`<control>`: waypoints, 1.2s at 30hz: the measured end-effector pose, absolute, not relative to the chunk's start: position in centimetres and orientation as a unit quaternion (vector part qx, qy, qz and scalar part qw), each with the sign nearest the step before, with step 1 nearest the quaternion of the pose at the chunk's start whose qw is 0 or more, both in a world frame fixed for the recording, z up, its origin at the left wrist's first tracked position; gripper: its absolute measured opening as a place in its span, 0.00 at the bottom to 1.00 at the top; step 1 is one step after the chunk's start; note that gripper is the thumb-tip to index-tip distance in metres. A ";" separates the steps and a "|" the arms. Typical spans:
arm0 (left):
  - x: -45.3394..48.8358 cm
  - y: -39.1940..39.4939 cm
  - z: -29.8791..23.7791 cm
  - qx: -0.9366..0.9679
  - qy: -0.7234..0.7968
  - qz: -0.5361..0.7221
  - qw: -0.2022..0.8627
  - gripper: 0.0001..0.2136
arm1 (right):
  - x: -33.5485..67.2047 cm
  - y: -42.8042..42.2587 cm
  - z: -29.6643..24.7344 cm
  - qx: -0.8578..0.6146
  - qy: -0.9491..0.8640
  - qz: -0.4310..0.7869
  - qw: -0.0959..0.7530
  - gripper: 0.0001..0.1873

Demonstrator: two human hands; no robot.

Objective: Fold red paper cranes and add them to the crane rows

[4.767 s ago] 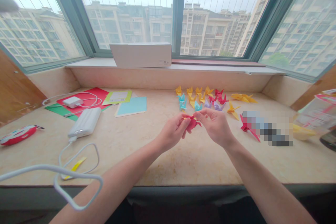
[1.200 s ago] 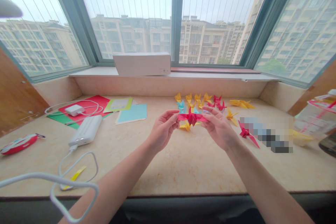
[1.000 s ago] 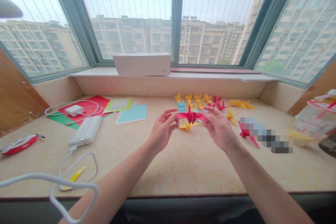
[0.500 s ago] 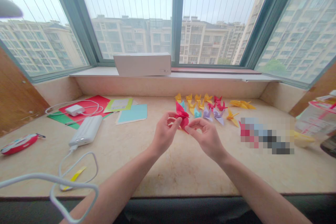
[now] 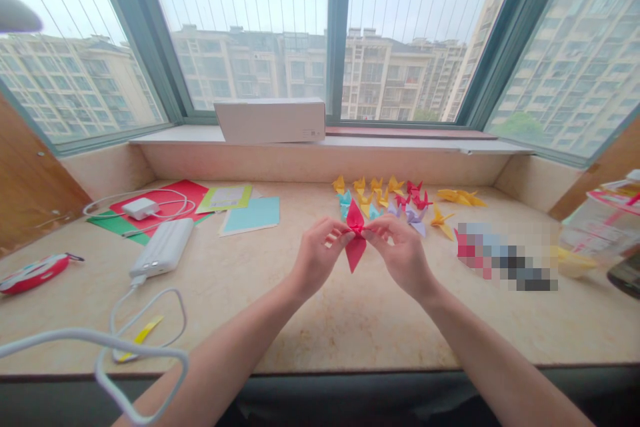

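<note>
A red paper crane [image 5: 355,255] is held up between my two hands, its wings pointing away from and towards me. My left hand [image 5: 324,250] pinches its left end with thumb and fingers. On the opposite side, my right hand [image 5: 400,250] pinches the right end. Just beyond my fingers stand rows of small folded cranes: yellow ones [image 5: 377,185] at the back, red ones [image 5: 423,200] to the right, a light blue one [image 5: 345,203] and a lilac one [image 5: 416,219] nearer. My hands partly hide some of them.
Left lie blue paper [image 5: 253,217], red paper [image 5: 183,195], a white power bank [image 5: 163,248] with a looping cable [image 5: 186,360], and a red-and-white object [image 5: 37,275]. A plastic cup [image 5: 600,217] stands right, near a blurred-out patch. A white box [image 5: 270,121] rests on the sill.
The red crane has turned so its wings now point up and down in view. My right hand has moved up and grips its right end, level with my left hand.
</note>
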State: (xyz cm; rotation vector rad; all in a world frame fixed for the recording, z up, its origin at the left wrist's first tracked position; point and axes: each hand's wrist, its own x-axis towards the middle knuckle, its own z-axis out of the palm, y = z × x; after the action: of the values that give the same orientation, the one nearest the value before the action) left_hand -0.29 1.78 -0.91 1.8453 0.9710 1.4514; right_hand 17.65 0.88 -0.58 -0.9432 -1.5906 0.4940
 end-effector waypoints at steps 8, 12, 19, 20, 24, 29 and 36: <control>0.0 1.8 -0.7 0.575 0.386 0.550 0.467 0.19 | 17.2 0.6 -0.9 -0.422 -0.632 0.224 0.611 0.07; 0.1 1.4 -0.4 0.594 0.385 0.456 0.540 0.20 | 17.2 0.3 -0.6 -0.433 -0.642 0.188 0.605 0.09; 0.2 1.3 -0.2 0.623 0.337 0.431 0.559 0.16 | 18.9 1.6 -0.1 -0.456 -0.596 0.270 0.604 0.24; 0.2 1.4 -0.3 0.629 0.339 0.423 0.557 0.16 | 19.1 1.7 0.0 -0.449 -0.602 0.299 0.589 0.24; 0.3 1.4 -0.6 0.636 0.341 0.407 0.560 0.16 | 19.5 1.7 0.4 -0.441 -0.620 0.367 0.535 0.21; 0.4 1.1 -0.7 0.626 0.329 0.392 0.588 0.14 | 19.5 1.8 0.4 -0.452 -0.554 0.409 0.567 0.19; 0.5 1.0 -0.5 0.624 0.334 0.381 0.596 0.12 | 19.6 2.2 0.3 -0.438 -0.526 0.455 0.569 0.18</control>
State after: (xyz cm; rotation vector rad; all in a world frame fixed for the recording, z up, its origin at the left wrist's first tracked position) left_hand 0.49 0.96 -0.48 1.4484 0.7746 0.8837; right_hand 19.63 2.23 0.31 -1.0279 -1.2361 1.0684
